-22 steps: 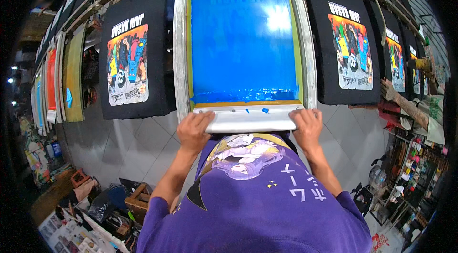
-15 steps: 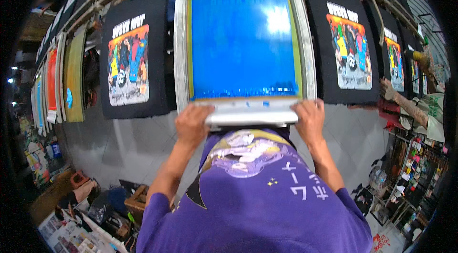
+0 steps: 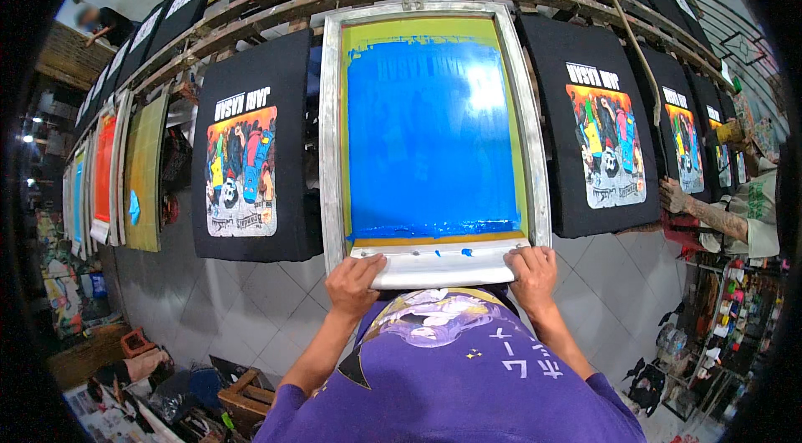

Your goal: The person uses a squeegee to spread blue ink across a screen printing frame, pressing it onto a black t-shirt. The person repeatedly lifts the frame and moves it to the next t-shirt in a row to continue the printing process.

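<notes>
A wide white squeegee (image 3: 443,268) lies across the near end of a framed printing screen (image 3: 332,134), with a few blue smears on its face. My left hand (image 3: 354,283) is closed round its left end, and my right hand (image 3: 532,273) grips the right end. Blue ink (image 3: 430,142) covers most of the mesh, and a glossy ridge of it runs just beyond the squeegee. Yellow-green mesh shows round the ink. Whatever lies under the screen is hidden.
Black printed shirts flank the screen at left (image 3: 251,50) and right (image 3: 576,50). A long wooden rail (image 3: 276,2) runs behind. Used screens (image 3: 149,176) stand at left. Another person's arm (image 3: 710,215) reaches in at right. A thin pole (image 3: 626,17) hangs above the right shirts.
The view has tilted up, so the screen, shirts and hands sit lower in the picture and more of the far rail shows. Both hands keep their grip on the squeegee at the near end.
</notes>
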`<state>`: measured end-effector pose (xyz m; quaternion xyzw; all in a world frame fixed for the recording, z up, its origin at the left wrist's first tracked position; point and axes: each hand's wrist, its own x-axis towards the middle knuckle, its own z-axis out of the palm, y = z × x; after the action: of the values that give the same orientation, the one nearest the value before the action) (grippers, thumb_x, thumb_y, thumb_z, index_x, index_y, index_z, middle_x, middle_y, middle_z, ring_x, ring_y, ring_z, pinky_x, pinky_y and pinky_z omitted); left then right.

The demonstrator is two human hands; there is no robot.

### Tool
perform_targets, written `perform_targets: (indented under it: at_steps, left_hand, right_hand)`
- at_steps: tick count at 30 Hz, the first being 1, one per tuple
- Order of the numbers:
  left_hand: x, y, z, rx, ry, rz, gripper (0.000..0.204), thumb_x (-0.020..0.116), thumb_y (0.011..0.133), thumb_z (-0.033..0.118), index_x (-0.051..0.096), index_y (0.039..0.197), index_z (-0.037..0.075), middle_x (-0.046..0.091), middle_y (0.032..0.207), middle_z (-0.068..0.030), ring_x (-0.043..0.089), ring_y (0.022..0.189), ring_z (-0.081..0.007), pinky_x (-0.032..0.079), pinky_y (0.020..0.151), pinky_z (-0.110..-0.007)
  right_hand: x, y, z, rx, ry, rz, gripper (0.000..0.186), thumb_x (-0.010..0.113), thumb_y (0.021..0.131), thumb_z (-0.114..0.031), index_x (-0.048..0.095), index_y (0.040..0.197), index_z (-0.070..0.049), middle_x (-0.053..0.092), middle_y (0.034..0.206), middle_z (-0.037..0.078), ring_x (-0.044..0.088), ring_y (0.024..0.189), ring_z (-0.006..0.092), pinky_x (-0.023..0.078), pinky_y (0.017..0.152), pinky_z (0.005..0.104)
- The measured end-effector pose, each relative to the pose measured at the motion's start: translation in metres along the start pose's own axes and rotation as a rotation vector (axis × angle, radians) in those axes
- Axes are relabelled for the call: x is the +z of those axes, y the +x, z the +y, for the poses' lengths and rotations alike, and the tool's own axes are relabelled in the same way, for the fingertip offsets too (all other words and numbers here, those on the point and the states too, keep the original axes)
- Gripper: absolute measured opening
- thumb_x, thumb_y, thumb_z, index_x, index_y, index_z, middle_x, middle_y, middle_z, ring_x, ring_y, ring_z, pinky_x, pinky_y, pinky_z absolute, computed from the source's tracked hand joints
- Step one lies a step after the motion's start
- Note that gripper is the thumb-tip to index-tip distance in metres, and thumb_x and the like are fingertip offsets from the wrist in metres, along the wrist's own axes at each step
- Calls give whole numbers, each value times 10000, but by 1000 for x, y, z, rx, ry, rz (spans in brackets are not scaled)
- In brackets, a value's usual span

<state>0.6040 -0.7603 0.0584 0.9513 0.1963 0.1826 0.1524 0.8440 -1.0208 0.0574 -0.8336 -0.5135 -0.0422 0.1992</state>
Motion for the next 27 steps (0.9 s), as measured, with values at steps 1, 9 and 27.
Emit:
perform_targets:
  at_steps: [1,9,27]
  left_hand:
    - [2,-2,2,-10,4,12,436,752,572,40,758,993,152,737,988,37,638,785,-201,540,663,-340]
    - [-18,13,3,6,-29,-34,475,754,538,25,756,1003,124,745,1033,21,632,775,-195,536,660,-334]
    - [0,1,1,-60,-39,-38,491,722,555,32,763,1028,156,752,1037,12,645,769,-216,545,669,-351]
  right_hand:
    - [6,0,-3,4,32,52,236,650,696,-16,647,909,-117,598,850,28,594,855,231,419,834,424]
    - [-12,9,-3,8,6,-46,242,659,682,-18,657,905,-112,626,870,33,601,852,232,419,839,415]
    - [-1,2,-5,60,2,-23,209,637,709,-21,658,894,-115,616,851,18,598,837,221,418,834,415]
